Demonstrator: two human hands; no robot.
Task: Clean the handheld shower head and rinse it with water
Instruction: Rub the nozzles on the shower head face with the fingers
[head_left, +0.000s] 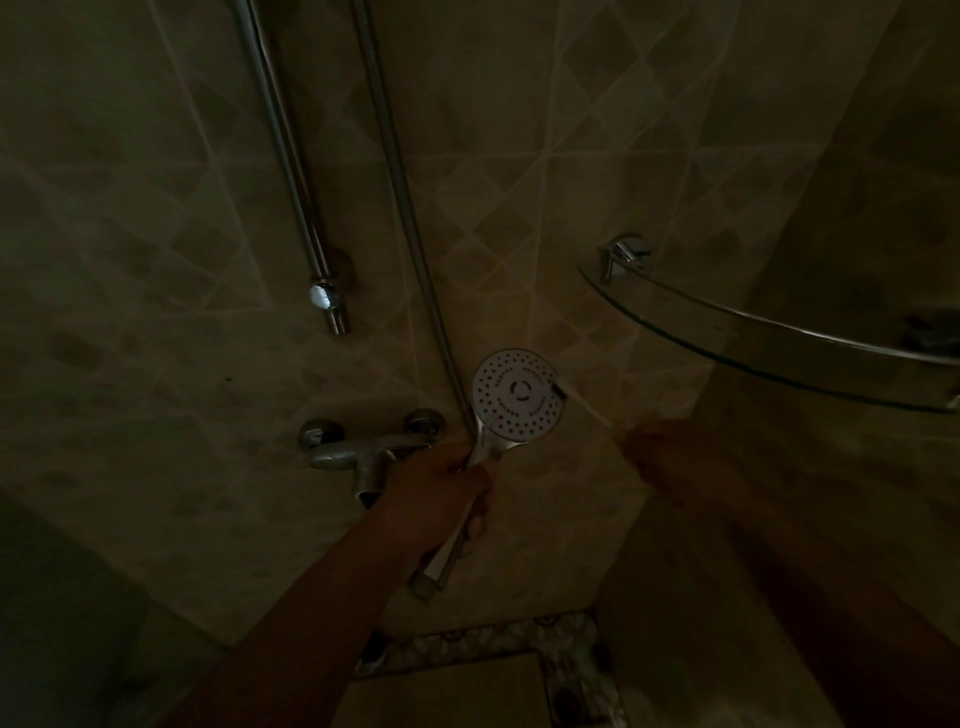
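- Head view: the left hand (447, 488) is wrapped round the handle of the shower head (518, 395), holding it up in front of the tiled wall (156, 260) with the pale spray face turned toward the person, just right of the mixer tap (363, 452).
- The right hand (670, 457) is near the head's right edge and seems to grip a thin light tool (582, 402), perhaps a brush, its tip touching the rim. It's too dim and blurred to be sure what it is or how the fingers sit.
- The hose (400, 197) runs up the wall beside the slide rail (291, 166) and bends close to the holding hand. I'd guess a hard twist of the handle could kink it or tug it against the tap.
- The glass shelf (779, 332) juts out just above the right arm, so lifting the elbow while scrubbing could knock it.
- The light is poor, so dirt left in the nozzles may go unnoticed.
- No water is running that I can see. When the tap is opened for rinsing, the face pointing at the person would likely spray them unless it's turned away first, and a wet handle could slip.
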